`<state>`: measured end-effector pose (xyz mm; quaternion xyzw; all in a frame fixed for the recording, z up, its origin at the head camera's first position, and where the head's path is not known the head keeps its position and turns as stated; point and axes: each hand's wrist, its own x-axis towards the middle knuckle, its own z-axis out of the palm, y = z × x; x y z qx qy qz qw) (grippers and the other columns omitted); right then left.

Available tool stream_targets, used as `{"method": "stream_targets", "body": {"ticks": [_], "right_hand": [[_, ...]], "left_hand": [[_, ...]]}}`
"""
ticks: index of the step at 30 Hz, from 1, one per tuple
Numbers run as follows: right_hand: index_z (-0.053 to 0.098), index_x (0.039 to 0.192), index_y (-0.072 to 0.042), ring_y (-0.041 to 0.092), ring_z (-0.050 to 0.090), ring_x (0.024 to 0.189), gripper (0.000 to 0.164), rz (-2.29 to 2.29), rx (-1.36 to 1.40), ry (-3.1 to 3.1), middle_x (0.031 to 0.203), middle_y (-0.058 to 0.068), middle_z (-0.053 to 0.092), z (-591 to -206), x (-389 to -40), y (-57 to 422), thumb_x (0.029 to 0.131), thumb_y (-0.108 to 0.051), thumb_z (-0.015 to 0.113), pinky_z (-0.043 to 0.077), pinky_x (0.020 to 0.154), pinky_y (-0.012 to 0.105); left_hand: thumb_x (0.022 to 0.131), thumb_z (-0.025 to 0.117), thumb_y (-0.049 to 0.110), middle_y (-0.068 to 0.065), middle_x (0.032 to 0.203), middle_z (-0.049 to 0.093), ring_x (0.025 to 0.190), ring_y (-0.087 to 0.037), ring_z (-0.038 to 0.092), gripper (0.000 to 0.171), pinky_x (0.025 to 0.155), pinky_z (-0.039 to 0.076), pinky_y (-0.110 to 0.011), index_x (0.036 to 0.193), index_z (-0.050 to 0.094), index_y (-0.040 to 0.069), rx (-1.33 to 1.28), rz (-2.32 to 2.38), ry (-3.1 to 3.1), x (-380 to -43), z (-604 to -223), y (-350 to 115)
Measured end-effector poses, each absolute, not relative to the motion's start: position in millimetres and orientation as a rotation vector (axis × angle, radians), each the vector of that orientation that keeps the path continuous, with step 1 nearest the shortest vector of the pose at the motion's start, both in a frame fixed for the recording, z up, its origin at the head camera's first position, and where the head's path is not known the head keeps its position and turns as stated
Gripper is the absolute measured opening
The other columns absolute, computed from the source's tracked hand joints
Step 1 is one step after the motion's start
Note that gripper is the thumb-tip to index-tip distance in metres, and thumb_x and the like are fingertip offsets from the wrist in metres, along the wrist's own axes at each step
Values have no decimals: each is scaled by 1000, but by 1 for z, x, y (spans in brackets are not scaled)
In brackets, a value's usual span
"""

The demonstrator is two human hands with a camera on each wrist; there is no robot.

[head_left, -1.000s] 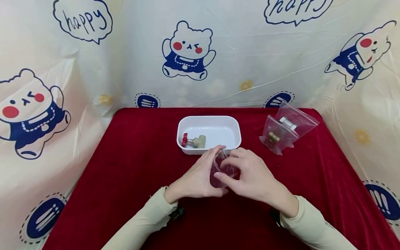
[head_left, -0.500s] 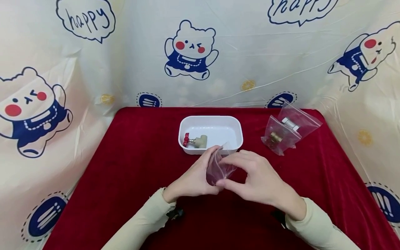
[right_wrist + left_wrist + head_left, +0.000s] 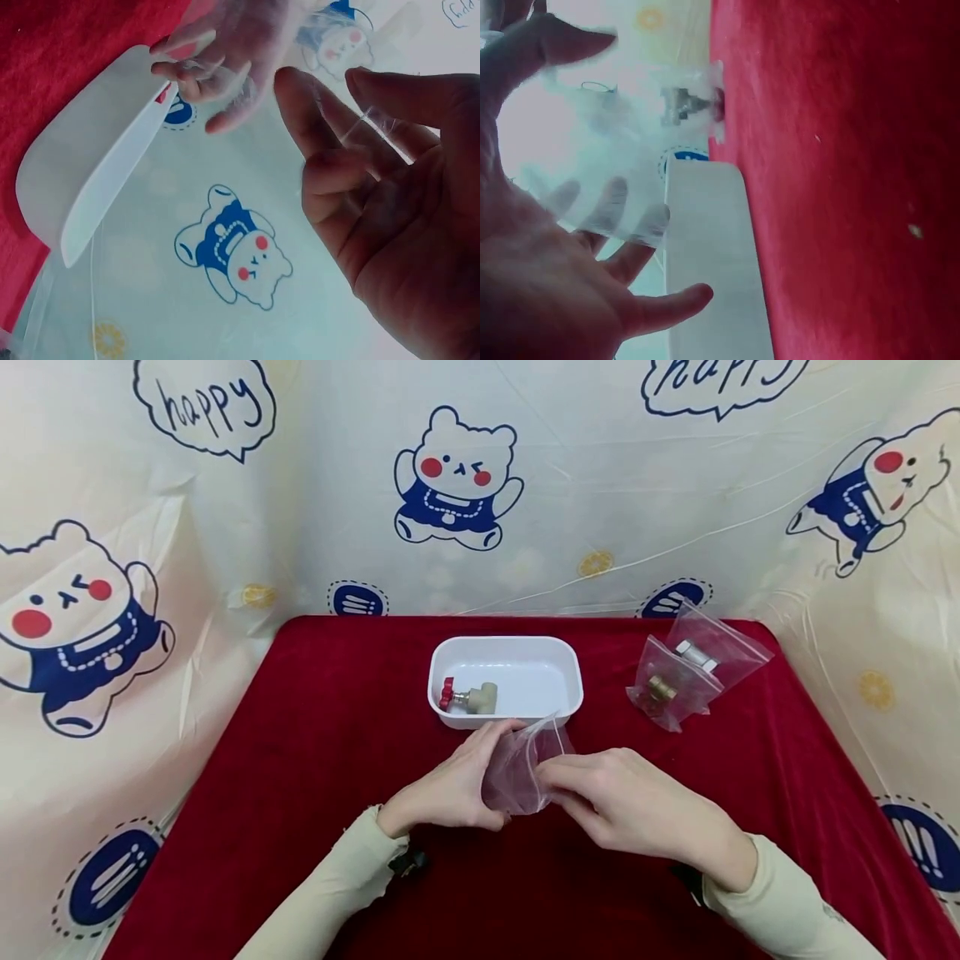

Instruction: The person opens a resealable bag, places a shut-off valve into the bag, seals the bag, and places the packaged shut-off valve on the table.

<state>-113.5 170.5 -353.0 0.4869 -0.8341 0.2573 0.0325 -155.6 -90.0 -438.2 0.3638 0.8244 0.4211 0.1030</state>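
A clear zip-lock bag stands with its mouth tilted to the right, between both hands and just in front of the white tray. My left hand holds the bag from the left, thumb low and fingers behind it. In the left wrist view, several fingers show through the plastic. At the mouth's right edge, my right hand pinches the plastic with thumb and fingertips. I see no part inside this bag. A valve with a red handwheel lies at the tray's left end.
Two more clear bags lie at the back right. One holds a brass fitting, the other a silver fitting. Red cloth covers the table, and a printed curtain hangs behind it and along both sides.
My right fingers have gone from inside the bag's mouth to its right edge, and that hand has shifted right. The bag and my left hand have moved slightly left. The tray stays put.
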Motion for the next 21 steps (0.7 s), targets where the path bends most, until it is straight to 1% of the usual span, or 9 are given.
{"method": "stream_targets", "body": {"ticks": [2,4,6,10,11,13,15,18,21], "right_hand": [[71,114,-24,1,53,72,32,726,1524,-2564,97,-15,65,-355,-114,168,94,1,70,51,69,16],[74,121,-23,3,56,74,40,641,1553,-2559,102,-12,67,-357,-115,164,92,4,70,52,68,18],[76,126,-22,6,55,73,48,569,1572,-2562,102,-9,67,-358,-115,161,89,7,70,52,66,19],[80,119,-27,7,50,70,50,513,1583,-2633,99,-7,60,-357,-115,157,87,9,68,47,62,18],[81,115,-28,7,49,69,47,511,1581,-2655,99,-6,59,-357,-115,157,87,8,67,47,61,18],[82,110,-29,7,51,71,44,504,1575,-2700,108,-4,60,-357,-115,158,89,7,66,47,62,18],[81,107,-30,8,52,73,40,506,1563,-2743,118,-3,58,-358,-115,159,91,3,66,49,64,19],[80,107,-29,9,58,86,23,507,1542,-2775,132,-2,55,-360,-114,159,96,-11,70,54,72,24],[78,106,-26,10,62,96,10,503,1506,-2802,137,0,55,-361,-115,158,96,-26,75,58,79,29]], "left_hand": [[67,96,22,5,153,39,136,-12,40,120,112,41,-39,163,24,22,1079,1294,2349,-154,-435,-87],[68,99,26,4,154,38,137,-12,42,123,113,41,-39,164,21,25,1087,1354,2268,-151,-429,-83],[69,99,26,4,155,38,136,-14,44,123,113,42,-41,164,21,25,1102,1402,2220,-150,-425,-80],[70,97,24,9,150,41,130,-13,50,116,110,45,-39,162,26,24,1107,1454,2213,-147,-418,-76],[70,96,24,9,148,42,128,-13,51,113,109,46,-38,160,28,24,1109,1459,2217,-146,-418,-76],[70,95,23,10,145,44,126,-12,51,110,108,46,-35,158,30,25,1112,1455,2225,-146,-417,-76],[69,96,24,9,145,44,129,-11,49,110,109,44,-34,157,30,25,1132,1434,2229,-145,-417,-76],[68,98,27,10,149,41,135,-10,44,114,111,43,-35,158,28,26,1155,1387,2254,-142,-416,-74],[69,98,30,11,150,40,137,-10,42,111,112,43,-39,157,31,26,1164,1382,2286,-142,-416,-73]]}}
